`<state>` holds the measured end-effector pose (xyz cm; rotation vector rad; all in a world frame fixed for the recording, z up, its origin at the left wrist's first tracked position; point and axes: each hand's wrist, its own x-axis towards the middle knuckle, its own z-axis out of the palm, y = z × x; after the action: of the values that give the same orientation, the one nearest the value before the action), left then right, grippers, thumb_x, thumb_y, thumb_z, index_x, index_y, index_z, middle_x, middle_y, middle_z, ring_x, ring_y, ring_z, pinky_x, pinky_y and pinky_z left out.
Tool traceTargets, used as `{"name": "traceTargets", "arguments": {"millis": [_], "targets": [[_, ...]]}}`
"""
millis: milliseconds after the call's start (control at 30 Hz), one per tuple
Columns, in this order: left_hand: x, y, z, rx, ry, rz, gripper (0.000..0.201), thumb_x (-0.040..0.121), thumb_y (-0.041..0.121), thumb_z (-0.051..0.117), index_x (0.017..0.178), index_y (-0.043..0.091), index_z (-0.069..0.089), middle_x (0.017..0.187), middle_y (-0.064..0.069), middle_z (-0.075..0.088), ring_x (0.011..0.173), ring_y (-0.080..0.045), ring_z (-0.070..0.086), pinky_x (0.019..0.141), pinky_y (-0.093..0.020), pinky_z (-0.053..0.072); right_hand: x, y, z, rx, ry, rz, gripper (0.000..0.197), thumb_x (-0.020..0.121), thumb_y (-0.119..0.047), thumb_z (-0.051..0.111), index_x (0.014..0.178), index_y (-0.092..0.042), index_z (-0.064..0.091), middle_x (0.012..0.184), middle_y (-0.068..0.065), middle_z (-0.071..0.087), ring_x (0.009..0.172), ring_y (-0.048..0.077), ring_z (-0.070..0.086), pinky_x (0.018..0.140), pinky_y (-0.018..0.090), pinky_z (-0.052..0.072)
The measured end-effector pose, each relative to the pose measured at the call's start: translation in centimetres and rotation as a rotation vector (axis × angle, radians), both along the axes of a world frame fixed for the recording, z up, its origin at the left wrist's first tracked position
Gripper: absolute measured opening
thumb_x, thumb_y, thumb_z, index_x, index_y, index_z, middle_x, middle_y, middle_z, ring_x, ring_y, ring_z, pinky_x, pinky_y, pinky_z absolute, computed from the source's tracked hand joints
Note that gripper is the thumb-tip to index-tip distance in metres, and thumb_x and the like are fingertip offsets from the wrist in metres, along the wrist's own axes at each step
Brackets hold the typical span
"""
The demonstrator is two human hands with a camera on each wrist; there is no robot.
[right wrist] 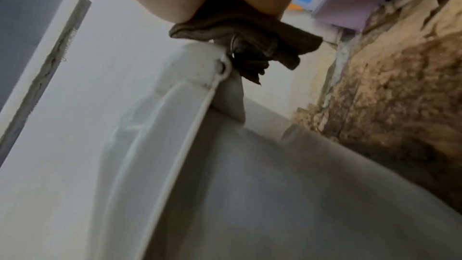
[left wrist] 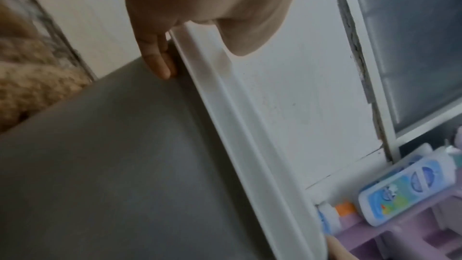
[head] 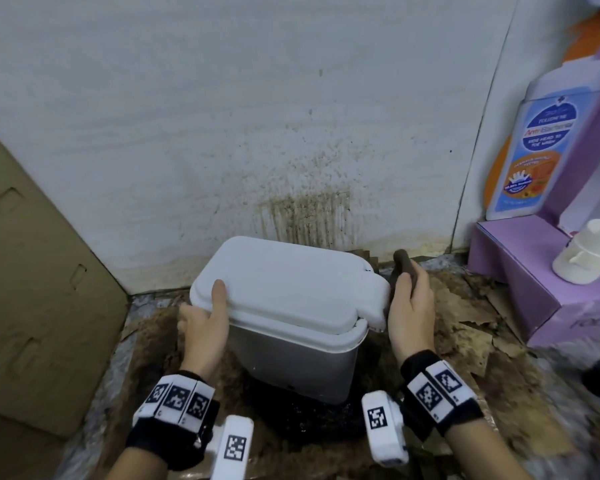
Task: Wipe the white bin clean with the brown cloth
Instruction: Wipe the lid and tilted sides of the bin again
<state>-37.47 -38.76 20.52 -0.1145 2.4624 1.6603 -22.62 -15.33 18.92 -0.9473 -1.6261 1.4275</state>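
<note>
The bin has a grey body and a white lid, and stands on the dirty floor by the wall. My left hand grips the lid's left edge, thumb on top and fingers under the rim. My right hand holds the bunched brown cloth at the bin's right end. In the right wrist view the cloth presses against the lid's hinge corner.
A stained white wall stands behind the bin. Cardboard leans on the left. A purple box on the right carries a lotion bottle and a white cup. Torn brown paper covers the floor.
</note>
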Motion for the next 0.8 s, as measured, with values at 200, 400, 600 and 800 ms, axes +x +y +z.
{"name": "traceTargets", "arguments": {"millis": [200,400,600,800], "targets": [[3.1,1.4,0.0,0.198,0.0,-0.004,0.109,0.077,0.074,0.067,0.154,0.028,0.006,0.14,0.003,0.045,0.123,-0.021,0.055,0.099,-0.053,0.054,-2.1,3.5,2.3,0.285,-0.15,0.302,0.04,0.107,-0.035,0.034,0.147,-0.037,0.042,0.133,0.004,0.049,0.125,0.018,0.045,0.108,0.038,0.037],[5.5,3.1,0.0,0.358,0.008,-0.05,0.103,0.093,0.039,0.07,0.156,0.036,-0.011,0.138,0.009,0.056,0.117,-0.013,0.062,0.081,-0.037,0.061,-3.5,4.3,3.2,0.343,-0.392,0.647,0.045,0.102,-0.054,0.044,0.145,-0.042,0.044,0.128,0.002,0.052,0.118,0.019,0.05,0.103,0.04,0.042],[5.8,3.6,-0.1,0.483,-0.008,-0.064,0.113,0.085,0.034,0.08,0.153,0.046,-0.009,0.14,0.008,0.058,0.122,-0.016,0.063,0.099,-0.05,0.056,-3.2,4.6,3.5,0.235,-0.33,0.701,0.048,0.096,-0.051,0.06,0.142,-0.038,0.051,0.132,-0.01,0.062,0.11,0.009,0.063,0.077,0.021,0.051],[5.9,3.6,0.0,0.521,0.005,-0.074,0.113,0.09,0.031,0.075,0.157,0.047,-0.015,0.151,0.013,0.048,0.131,-0.013,0.054,0.112,-0.048,0.045,-2.5,3.9,3.2,0.146,-0.226,0.675,0.043,0.095,-0.047,0.064,0.136,-0.04,0.054,0.133,-0.012,0.062,0.111,0.005,0.063,0.091,0.034,0.057]]}}
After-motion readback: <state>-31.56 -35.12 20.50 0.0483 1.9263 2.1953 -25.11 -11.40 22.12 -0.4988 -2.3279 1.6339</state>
